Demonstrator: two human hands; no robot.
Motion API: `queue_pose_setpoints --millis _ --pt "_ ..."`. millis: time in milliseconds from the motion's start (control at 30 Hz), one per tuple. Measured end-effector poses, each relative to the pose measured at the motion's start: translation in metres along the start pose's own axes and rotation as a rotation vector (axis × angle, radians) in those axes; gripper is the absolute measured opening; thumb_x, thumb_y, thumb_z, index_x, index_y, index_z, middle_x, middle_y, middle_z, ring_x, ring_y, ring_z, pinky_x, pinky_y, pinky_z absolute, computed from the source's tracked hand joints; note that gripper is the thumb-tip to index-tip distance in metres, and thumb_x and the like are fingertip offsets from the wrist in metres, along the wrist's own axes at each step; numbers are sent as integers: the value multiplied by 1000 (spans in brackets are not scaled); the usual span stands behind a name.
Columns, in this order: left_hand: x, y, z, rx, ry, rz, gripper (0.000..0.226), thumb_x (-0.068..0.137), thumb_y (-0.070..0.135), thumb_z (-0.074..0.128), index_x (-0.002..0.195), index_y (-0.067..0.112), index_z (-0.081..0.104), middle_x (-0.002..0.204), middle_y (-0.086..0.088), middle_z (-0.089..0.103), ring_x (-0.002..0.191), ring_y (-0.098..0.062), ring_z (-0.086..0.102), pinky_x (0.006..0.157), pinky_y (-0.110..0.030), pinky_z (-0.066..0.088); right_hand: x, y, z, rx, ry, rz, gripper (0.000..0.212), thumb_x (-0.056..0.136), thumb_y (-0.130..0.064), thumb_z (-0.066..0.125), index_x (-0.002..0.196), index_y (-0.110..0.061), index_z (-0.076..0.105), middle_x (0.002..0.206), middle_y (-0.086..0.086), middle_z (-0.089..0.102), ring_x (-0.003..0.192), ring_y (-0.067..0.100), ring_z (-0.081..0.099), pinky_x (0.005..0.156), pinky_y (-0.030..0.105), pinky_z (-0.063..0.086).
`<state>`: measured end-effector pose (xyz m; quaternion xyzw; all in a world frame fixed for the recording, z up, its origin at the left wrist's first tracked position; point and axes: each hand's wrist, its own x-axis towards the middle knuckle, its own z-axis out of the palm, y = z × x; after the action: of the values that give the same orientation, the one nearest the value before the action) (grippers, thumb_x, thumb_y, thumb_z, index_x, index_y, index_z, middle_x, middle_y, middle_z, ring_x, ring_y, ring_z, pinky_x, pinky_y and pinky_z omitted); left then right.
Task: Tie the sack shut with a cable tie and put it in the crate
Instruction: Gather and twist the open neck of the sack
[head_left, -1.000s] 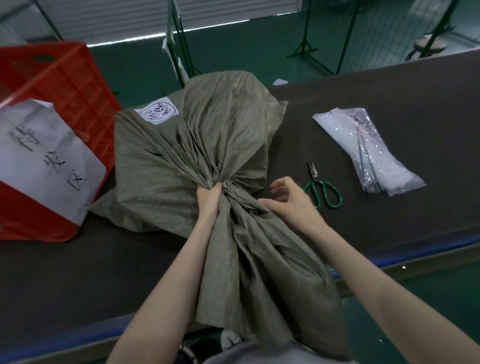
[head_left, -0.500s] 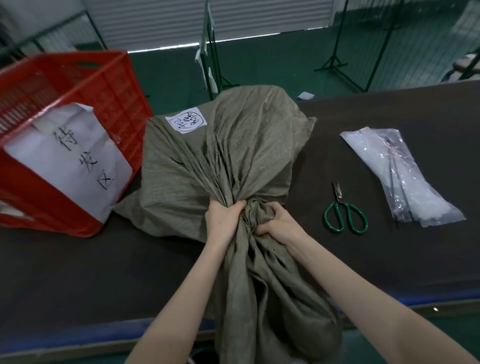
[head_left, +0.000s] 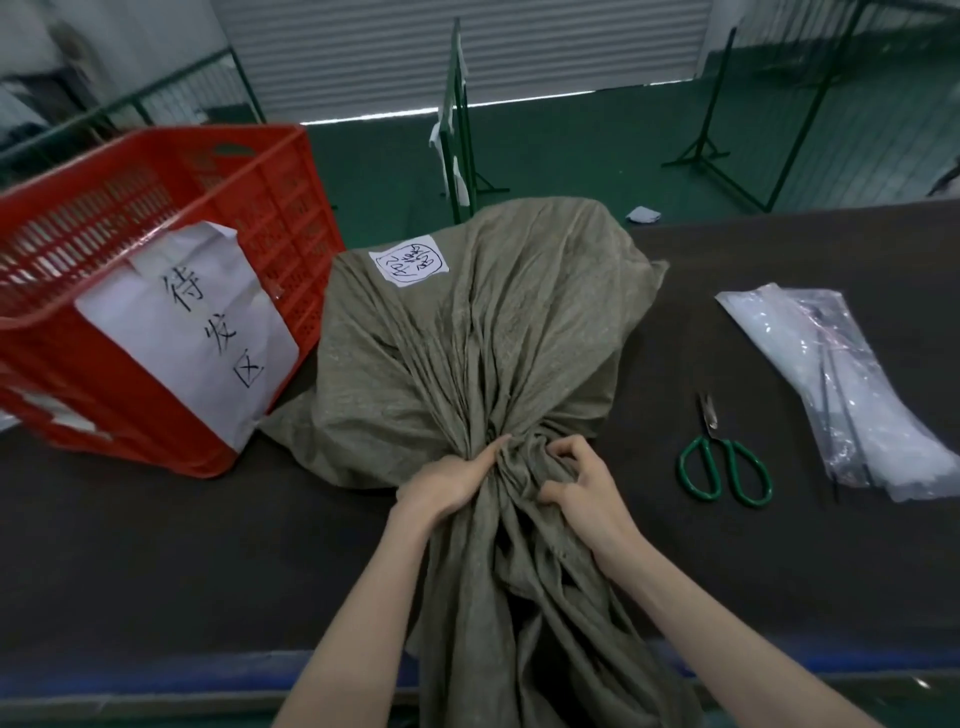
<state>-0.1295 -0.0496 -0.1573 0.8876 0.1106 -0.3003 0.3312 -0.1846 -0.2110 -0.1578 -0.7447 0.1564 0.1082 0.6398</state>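
The grey-green sack lies on the dark bench, its neck gathered toward the person. The left hand grips that neck from the sack's left side, and the right hand curls its fingers into the folds. The red crate stands just left of the sack. Green scissors and a clear bag lie to the sack's right.
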Motion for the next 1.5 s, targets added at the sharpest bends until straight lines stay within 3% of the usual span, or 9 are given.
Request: queue_pose_setpoints --millis 100,300,500,633,767,867,1033,1300,1500 --pt "1 -2 8 37 9 -25 140 37 105 12 149 21 26 154 -15 31 140 -32 29 115 -41 25 -2 5 -1 -12 -15 -8 33 68 1 60 87 -26 56 96 8 69 86 26 68 83 50 55" --pt "-13 5 4 -3 -86 121 73 88 69 31 147 25 31 153 -14 33 140 -28 33 113 -31 27 -3 1 -1 -46 -14 -2 32 65 -11 64 91 -27 58 100 4 69 91 23 65 88 46 53" --pt "-12 -2 8 -552 -263 212 68 83 70 42 136 28 50 143 9 49 132 -7 43 117 -32 26 -3 -18 -12 7 -80 5 14 81 -22 61 78 -17 74 87 3 75 94 20 68 89 37 48" --pt "-21 3 21 -985 -449 79 50 94 50 41 117 13 65 122 -5 66 106 -14 65 84 -27 54 -7 -16 -15 46 -256 60 28 88 -15 54 73 -13 77 82 -1 76 82 6 70 81 24 50" --pt "-23 6 38 -1202 -232 157 44 70 28 76 107 5 70 108 -6 72 106 -17 65 75 -21 56 -1 -15 -23 137 -206 197 39 90 -32 49 86 -2 74 94 16 74 92 28 67 87 35 48" --pt "-27 -1 45 -1127 3 258 34 83 21 68 114 9 68 113 -7 71 111 -19 64 104 -36 44 15 -22 -27 129 11 154 45 89 -48 53 80 -8 72 90 10 72 89 25 65 81 33 48" --pt "-41 -5 47 -866 83 475 62 79 44 67 135 22 51 133 6 59 125 -5 53 111 -31 36 34 -31 -5 84 -449 334 67 68 -58 75 120 -16 65 117 5 71 111 22 65 104 39 45" --pt "-80 -41 24 -243 176 355 73 69 75 49 126 30 56 121 5 66 115 -14 58 98 -27 45 39 -43 33 160 -361 278 18 79 -2 69 97 -5 70 82 8 74 74 20 70 68 29 56" --pt "-99 -65 18 -468 -27 238 40 77 63 58 91 26 67 91 13 70 79 12 65 62 -2 44 43 -39 56 366 -126 259 52 69 9 63 121 8 53 106 21 67 77 26 67 54 26 54"
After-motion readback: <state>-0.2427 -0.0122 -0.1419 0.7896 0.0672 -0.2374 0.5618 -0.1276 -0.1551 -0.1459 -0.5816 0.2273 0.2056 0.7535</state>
